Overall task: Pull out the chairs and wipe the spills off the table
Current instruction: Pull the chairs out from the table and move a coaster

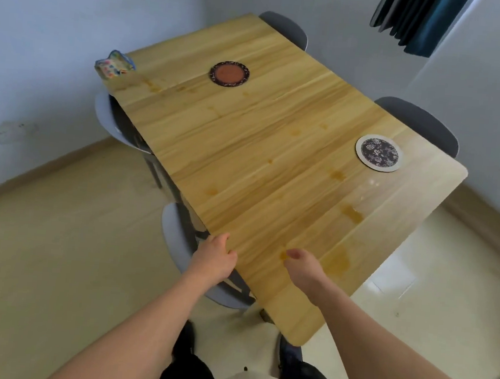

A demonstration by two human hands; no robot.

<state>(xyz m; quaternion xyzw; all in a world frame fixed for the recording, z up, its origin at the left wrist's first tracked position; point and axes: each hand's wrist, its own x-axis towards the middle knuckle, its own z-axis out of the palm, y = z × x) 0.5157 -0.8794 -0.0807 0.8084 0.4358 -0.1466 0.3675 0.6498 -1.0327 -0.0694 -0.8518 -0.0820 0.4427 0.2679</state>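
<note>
Left hand (214,258) loosely curled at the bench (276,149) edge over the nearest grey chair (177,243), right hand (304,268) relaxed, both empty; she should grip the chair back, pull straight out.

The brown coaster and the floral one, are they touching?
Apart. The head view shows the brown coaster at the far end and the floral coaster near the right edge, with bare table between.

Both bare forearms reach forward and down. Left hand (214,260) has fingers curled under, thumb up. Right hand (304,268) is loosely curled, its grip holding nothing.
</note>
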